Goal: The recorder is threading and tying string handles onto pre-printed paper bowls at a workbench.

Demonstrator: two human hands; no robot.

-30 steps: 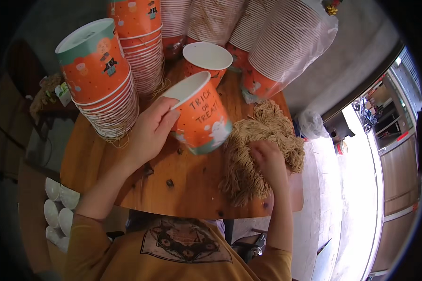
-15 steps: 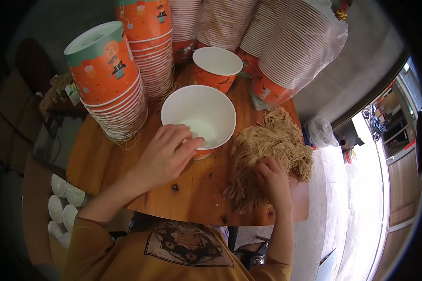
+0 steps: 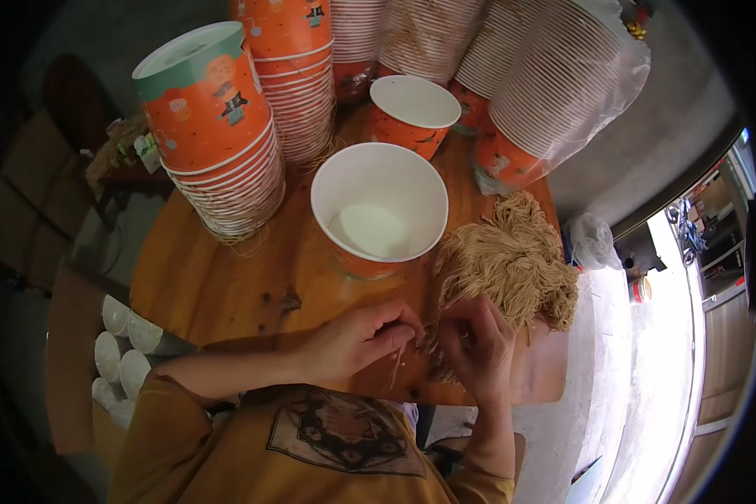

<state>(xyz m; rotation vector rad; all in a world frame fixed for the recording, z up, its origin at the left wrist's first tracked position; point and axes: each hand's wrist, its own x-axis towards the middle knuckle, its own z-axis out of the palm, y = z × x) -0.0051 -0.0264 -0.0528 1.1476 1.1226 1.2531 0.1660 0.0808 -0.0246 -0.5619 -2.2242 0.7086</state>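
In front of me, my left hand (image 3: 374, 338) pinches a thin strand of tan string (image 3: 395, 368), whose loose end hangs below the fingers. My right hand (image 3: 477, 346) is closed in a pinch close beside it, at the edge of a heap of tan string (image 3: 512, 273); the strands at its fingertips are small and partly hidden. Beyond both hands, a large white-lined paper bucket (image 3: 380, 202) with an orange outside stands upright, its inside bare. Neither hand touches it.
Tall nested stacks of orange paper buckets (image 3: 206, 118) stand at the left of the wooden table (image 3: 227, 294). Another upright bucket (image 3: 413, 109) sits behind the near one. Plastic-wrapped stacks (image 3: 554, 76) line the back right. A carton (image 3: 71, 353) of white cups or buckets is at lower left.
My left hand has left the near bucket's rim and come down toward the right hand. The right hand has drawn slightly back from the heap, and a strand now hangs from my left fingers.
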